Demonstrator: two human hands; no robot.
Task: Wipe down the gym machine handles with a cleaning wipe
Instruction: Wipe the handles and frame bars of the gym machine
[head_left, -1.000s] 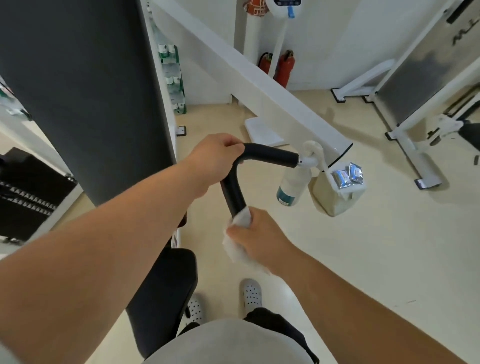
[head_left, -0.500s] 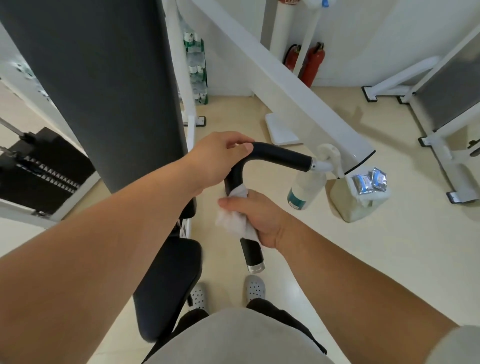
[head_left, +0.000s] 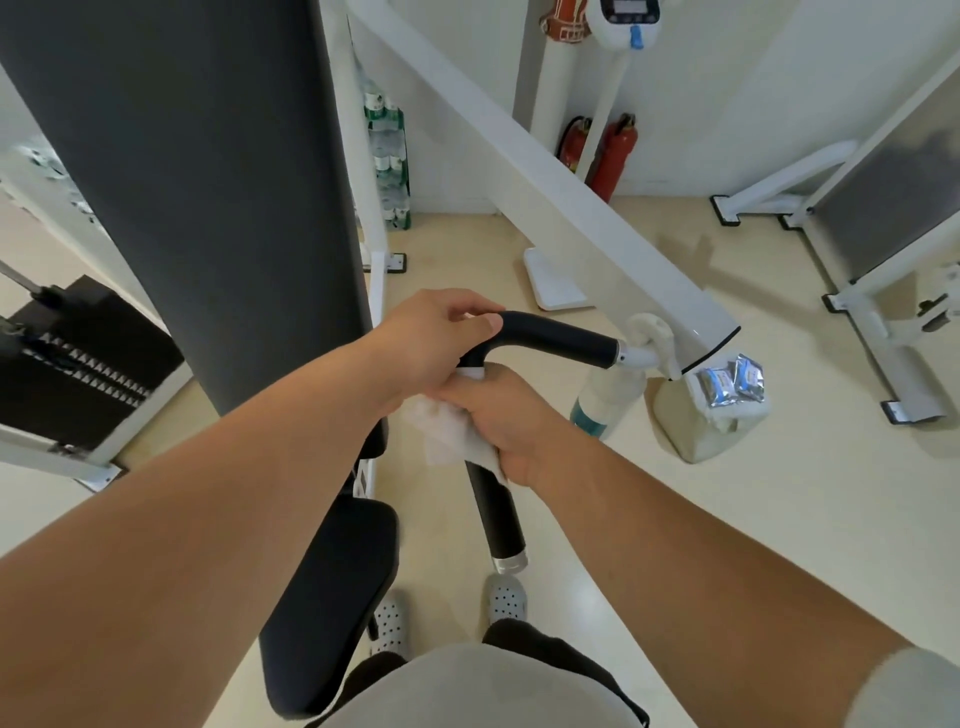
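A black L-shaped machine handle (head_left: 556, 338) juts from a white arm at centre; its lower leg (head_left: 496, 519) runs down to a chrome end cap. My left hand (head_left: 436, 338) grips the bend of the handle from above. Just below it, my right hand (head_left: 501, 415) grips the upper part of the lower leg with a white cleaning wipe (head_left: 441, 431) wrapped round the bar. The wipe's loose end sticks out to the left of my fingers. The two hands touch.
The machine's tall dark back pad (head_left: 197, 197) and black seat (head_left: 332, 582) stand to the left. A spray bottle (head_left: 602, 400) and a white bag with foil packets (head_left: 727, 384) hang off the white arm (head_left: 571, 208). Weight stack (head_left: 78, 353) at left; fire extinguishers (head_left: 615, 156) stand by the wall.
My right hand has slid the wipe up the lower leg of the handle, from near its bottom end to just under my left hand. The left hand has kept its grip.
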